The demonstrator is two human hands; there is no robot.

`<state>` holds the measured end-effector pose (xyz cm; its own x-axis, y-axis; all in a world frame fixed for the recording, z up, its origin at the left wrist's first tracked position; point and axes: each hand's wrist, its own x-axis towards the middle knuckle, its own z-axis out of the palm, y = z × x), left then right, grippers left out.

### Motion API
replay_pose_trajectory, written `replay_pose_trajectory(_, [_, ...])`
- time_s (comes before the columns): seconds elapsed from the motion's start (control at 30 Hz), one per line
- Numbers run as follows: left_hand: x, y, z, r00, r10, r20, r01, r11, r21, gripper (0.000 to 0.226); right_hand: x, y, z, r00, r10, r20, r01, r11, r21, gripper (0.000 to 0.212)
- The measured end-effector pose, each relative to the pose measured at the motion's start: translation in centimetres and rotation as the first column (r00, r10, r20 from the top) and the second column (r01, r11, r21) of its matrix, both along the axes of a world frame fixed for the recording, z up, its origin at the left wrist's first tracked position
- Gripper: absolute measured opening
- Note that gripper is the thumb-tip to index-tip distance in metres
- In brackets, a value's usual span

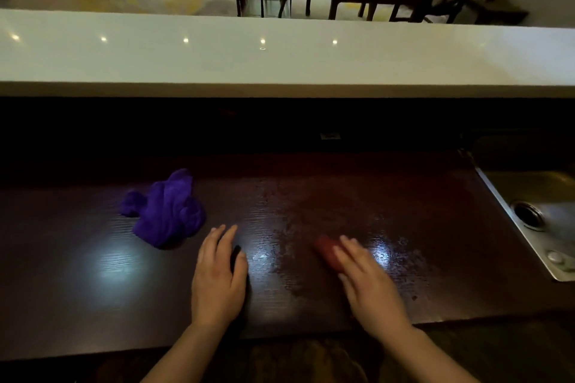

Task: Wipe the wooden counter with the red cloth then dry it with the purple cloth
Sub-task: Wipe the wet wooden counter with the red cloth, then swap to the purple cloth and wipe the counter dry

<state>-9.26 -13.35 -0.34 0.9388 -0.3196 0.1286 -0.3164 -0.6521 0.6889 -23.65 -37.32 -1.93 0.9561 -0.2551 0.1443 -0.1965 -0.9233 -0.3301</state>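
Fingers of right hand [367, 277] extended, pressed flat over red cloth [325, 250], pinning bunched fabric against wooden counter [311, 205]; flat palm likely spreads wiping pressure. Left hand [217, 274] empty, fingers spread, resting on wood, apparently bracing. Purple cloth [168, 211] crumpled, plush, lying apart at left, judged reserved for drying. Counter dark, glossy, fine-grained; wet speckled film around right hand. Steel sink [529, 218] at right edge. White ledge [280, 56] behind.
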Motion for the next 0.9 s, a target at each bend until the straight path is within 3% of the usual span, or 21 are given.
replay_pose_trajectory(0.07, [0.5, 2.2, 0.3, 1.0, -0.023, 0.006, 0.023, 0.998, 0.052, 0.046, 0.4, 1.1, 0.2, 0.993, -0.118, 0.0, 0.118, 0.993, 0.008, 0.053])
replay_pose_trajectory(0.1, [0.7, 3.5, 0.3, 0.999, -0.044, 0.013, 0.043, 0.994, 0.096, 0.05, 1.0, 2.8, 0.1, 0.997, -0.079, 0.02, 0.079, 0.997, 0.003, 0.053])
replay_pose_trajectory(0.23, [1.7, 7.3, -0.3, 0.992, -0.096, 0.08, 0.065, 0.942, 0.329, 0.052, 5.1, 11.6, -1.2, 0.945, 0.324, 0.042, -0.323, 0.946, -0.022, 0.053])
replay_pose_trajectory(0.3, [2.0, 7.9, -0.5, 0.993, -0.068, 0.096, 0.029, 0.934, 0.356, 0.051, 8.6, 13.2, -1.1, 0.918, 0.392, 0.059, -0.392, 0.92, -0.01, 0.051])
replay_pose_trajectory(0.57, [2.5, 7.9, -1.2, 0.995, 0.016, 0.101, -0.055, 0.915, 0.399, 0.045, 22.1, 8.9, 0.3, 0.992, 0.119, -0.041, -0.115, 0.99, 0.077, 0.049])
replay_pose_trajectory(0.77, [2.8, 8.1, -1.5, 0.996, 0.017, 0.09, -0.051, 0.92, 0.389, 0.042, 27.3, 7.5, 2.8, 0.985, 0.168, 0.027, -0.17, 0.962, 0.212, 0.043])
replay_pose_trajectory(0.83, [2.8, 8.2, -1.6, 0.996, 0.018, 0.093, -0.052, 0.922, 0.384, 0.041, 28.2, 8.3, 3.0, 0.978, 0.198, -0.072, -0.188, 0.973, 0.131, 0.047])
replay_pose_trajectory(0.9, [2.9, 8.2, -1.6, 0.995, 0.022, 0.097, -0.057, 0.927, 0.371, 0.041, 28.6, 9.8, 3.3, 0.979, 0.184, -0.089, -0.191, 0.978, -0.086, 0.056])
